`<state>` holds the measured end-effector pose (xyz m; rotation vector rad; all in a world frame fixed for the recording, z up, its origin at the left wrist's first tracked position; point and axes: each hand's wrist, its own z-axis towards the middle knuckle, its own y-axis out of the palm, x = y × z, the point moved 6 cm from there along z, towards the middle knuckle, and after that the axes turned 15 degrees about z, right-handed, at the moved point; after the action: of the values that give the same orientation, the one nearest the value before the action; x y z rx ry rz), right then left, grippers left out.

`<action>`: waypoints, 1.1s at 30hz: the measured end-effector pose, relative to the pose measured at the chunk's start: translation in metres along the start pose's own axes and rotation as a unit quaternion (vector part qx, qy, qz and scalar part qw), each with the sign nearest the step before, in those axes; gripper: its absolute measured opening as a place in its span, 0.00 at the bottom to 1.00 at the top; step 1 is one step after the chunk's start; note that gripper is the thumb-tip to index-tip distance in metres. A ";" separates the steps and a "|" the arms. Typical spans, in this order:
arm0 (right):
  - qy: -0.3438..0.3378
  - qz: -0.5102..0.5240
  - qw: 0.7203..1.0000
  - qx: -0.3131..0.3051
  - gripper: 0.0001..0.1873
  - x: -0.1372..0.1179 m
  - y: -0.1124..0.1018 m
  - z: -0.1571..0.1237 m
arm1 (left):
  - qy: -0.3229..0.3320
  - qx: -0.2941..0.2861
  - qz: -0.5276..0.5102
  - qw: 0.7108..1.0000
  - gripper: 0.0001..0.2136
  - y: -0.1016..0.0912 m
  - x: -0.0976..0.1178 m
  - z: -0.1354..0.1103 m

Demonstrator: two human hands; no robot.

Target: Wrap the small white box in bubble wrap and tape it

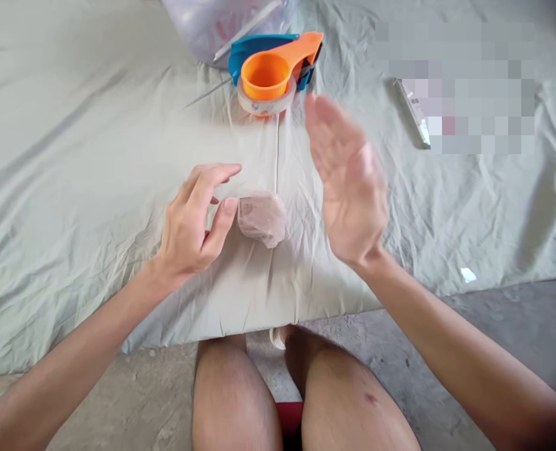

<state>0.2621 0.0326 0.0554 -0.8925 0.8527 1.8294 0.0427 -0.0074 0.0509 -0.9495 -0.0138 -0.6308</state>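
A small bundle in clear plastic wrap lies on the pale green cloth between my hands; its contents are too blurred to name. Just to its left is my left hand, fingers apart and holding nothing, the thumb tip very close to the wrap. My right hand is raised to the right of the bundle, its palm turned inward and fingers stretched out, slightly smeared by motion. Beyond both hands rests an orange and blue tape dispenser with a roll of printed tape around its hub.
Behind the dispenser stands a clear plastic bag with things inside. A flat, shiny-edged object lies at the right, partly pixelated. A small white scrap sits near the front edge of the wrinkled cloth. My knees are below that edge.
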 end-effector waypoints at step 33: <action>-0.097 -0.169 0.981 0.005 0.19 0.057 -0.002 0.029 | 0.156 -0.108 0.020 0.982 0.42 0.032 0.020 -0.016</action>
<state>0.2389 0.0809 0.0216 -0.7831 0.5507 1.5821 0.0713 -0.0166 0.0228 -1.0483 0.3580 -0.7477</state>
